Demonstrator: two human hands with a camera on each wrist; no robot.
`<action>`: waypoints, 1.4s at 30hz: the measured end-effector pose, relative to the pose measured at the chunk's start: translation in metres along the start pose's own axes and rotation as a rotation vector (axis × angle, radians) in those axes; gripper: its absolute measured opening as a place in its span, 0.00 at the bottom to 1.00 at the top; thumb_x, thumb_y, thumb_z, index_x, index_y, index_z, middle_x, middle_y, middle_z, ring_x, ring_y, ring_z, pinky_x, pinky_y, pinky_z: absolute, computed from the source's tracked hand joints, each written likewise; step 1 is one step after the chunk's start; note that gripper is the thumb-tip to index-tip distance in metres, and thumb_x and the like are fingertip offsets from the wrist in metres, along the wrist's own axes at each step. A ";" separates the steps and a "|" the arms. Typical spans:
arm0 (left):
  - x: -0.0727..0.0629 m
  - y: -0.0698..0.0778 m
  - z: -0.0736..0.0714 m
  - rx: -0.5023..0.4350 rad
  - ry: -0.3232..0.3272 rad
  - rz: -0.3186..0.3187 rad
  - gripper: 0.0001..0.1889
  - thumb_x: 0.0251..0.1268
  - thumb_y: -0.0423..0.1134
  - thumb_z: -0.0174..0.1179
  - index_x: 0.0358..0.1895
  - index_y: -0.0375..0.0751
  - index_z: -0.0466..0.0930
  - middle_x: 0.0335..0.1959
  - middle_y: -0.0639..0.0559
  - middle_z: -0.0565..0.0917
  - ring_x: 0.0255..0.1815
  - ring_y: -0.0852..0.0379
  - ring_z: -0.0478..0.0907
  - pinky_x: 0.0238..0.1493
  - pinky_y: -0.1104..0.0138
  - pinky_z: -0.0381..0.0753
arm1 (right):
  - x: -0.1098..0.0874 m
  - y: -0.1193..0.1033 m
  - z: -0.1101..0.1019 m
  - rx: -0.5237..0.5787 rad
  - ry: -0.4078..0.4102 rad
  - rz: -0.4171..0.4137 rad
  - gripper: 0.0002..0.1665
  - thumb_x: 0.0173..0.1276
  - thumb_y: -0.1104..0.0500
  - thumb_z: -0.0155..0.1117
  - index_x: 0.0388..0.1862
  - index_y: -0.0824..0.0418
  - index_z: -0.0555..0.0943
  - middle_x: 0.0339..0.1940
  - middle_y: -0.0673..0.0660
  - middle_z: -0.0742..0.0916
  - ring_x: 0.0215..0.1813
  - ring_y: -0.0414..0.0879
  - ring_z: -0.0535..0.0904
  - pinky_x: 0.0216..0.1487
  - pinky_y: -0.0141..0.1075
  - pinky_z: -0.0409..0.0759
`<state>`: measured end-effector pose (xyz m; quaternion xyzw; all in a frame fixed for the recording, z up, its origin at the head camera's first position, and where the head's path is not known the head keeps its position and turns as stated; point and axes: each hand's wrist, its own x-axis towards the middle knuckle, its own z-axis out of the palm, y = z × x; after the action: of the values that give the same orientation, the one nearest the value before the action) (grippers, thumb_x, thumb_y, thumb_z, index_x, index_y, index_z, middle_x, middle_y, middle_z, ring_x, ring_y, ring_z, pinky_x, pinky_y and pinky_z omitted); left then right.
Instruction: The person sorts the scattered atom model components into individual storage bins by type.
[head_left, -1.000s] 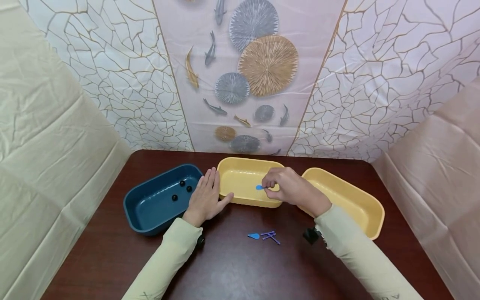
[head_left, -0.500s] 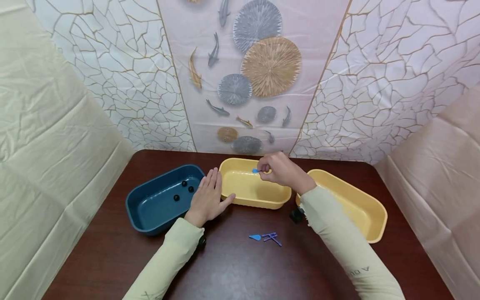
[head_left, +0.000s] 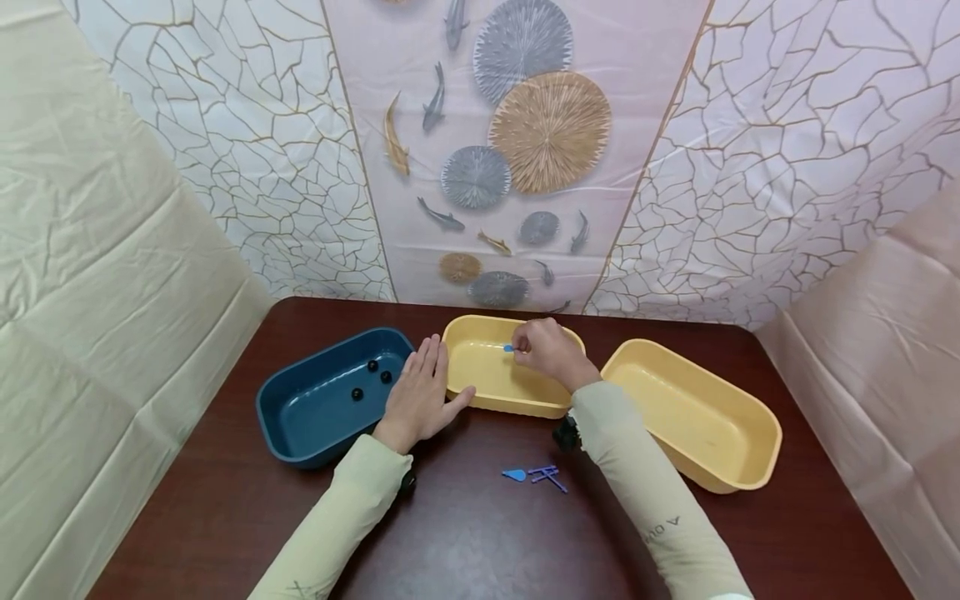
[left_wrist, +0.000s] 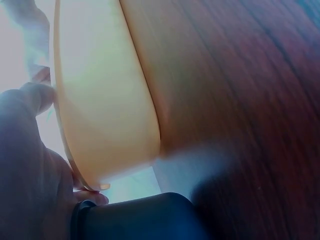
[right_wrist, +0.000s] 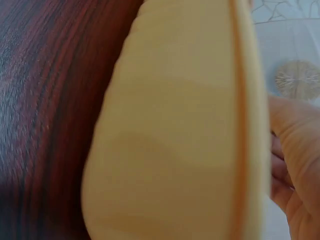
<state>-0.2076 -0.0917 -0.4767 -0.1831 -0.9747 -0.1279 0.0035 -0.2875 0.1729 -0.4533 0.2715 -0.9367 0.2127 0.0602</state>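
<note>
My right hand point(head_left: 549, 352) is over the right part of the middle yellow bin point(head_left: 517, 407). Thumb and fingers pinch a small flat blue piece point(head_left: 508, 348), whose end sticks out to the left; the rest of it is hidden by the fingers. My left hand point(head_left: 420, 396) lies with straight fingers along the bin's left end, its thumb at the front rim. In the left wrist view, the thumb point(left_wrist: 37, 97) touches the rim. Another blue teardrop-shaped piece point(head_left: 514, 475) lies on the table, beside several thin purple sticks point(head_left: 546, 472).
A dark blue bin point(head_left: 281, 446) stands at the left, close to my left hand, with three black balls point(head_left: 372, 366) inside. To the right, a second yellow bin point(head_left: 738, 477) stands at an angle. A patterned cloth point(head_left: 480, 283) hangs behind the dark wooden table point(head_left: 465, 533).
My right hand has moved toward the back and left of the middle bin, still pinching the blue piece. The left hand stays at the bin's end. The view has shifted slightly.
</note>
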 end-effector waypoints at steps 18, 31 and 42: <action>0.002 0.005 0.001 0.007 0.003 0.012 0.52 0.78 0.71 0.43 0.86 0.32 0.43 0.89 0.38 0.45 0.91 0.42 0.43 0.89 0.49 0.48 | -0.013 -0.015 -0.015 0.004 -0.071 0.137 0.06 0.66 0.64 0.75 0.39 0.67 0.89 0.38 0.60 0.92 0.41 0.50 0.88 0.47 0.44 0.88; 0.000 0.000 -0.001 0.012 0.003 0.006 0.52 0.78 0.71 0.43 0.86 0.32 0.42 0.89 0.37 0.45 0.91 0.41 0.43 0.89 0.48 0.48 | -0.036 -0.050 -0.073 -0.064 -0.170 -0.049 0.12 0.67 0.65 0.73 0.49 0.67 0.89 0.49 0.63 0.93 0.50 0.54 0.91 0.53 0.48 0.90; 0.001 0.000 0.001 0.004 0.004 0.011 0.52 0.78 0.71 0.43 0.86 0.32 0.42 0.89 0.37 0.45 0.91 0.41 0.43 0.89 0.48 0.48 | -0.065 -0.072 -0.085 -0.101 -0.168 -0.130 0.16 0.66 0.64 0.76 0.52 0.68 0.88 0.48 0.62 0.92 0.48 0.53 0.90 0.51 0.46 0.90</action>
<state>-0.2087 -0.0912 -0.4780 -0.1882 -0.9739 -0.1264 0.0065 -0.1948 0.1860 -0.3652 0.3453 -0.9284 0.1370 0.0086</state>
